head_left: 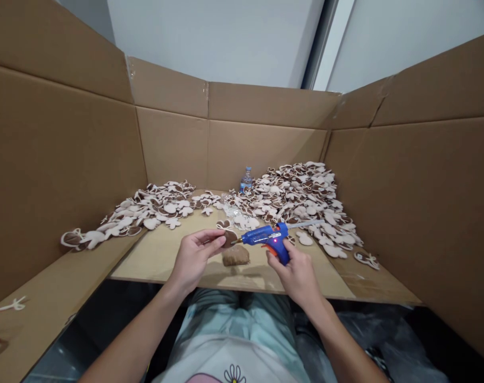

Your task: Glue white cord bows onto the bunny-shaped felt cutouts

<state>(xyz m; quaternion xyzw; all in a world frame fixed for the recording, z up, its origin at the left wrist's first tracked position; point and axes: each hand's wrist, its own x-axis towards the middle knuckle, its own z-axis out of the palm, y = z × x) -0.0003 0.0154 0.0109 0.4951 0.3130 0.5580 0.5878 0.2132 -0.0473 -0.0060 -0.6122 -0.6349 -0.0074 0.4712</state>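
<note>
the person has two bare hands up over one flat, pale wooden desk (pixel 162 263). the left hand (pixel 194 255) has its fingers pinched shut on one small, flat, dark brown piece with a pale edge (pixel 229 239). the right hand (pixel 300 268) has its fingers wrapped around the handle of one blue plastic glue gun with an orange trigger (pixel 266 235). the tip of the gun points at the brown piece and is right by it. i can't tell if they touch. one clear glue stick (pixel 306 224) pokes out of the back of the gun. there is one red light on its side.

one brown, rough block (pixel 236 256) sits on the desk under the tip. there are two big heaps of flat white and brown shapes with pale strings: one left heap (pixel 162 205) and one bigger right heap (pixel 301 194). there are too many shapes to count. one clear plastic bottle with a blue cap (pixel 246 180) stands at the back, beside the right heap. tall brown cardboard walls (pixel 266 143) stand at the back and on two sides.
</note>
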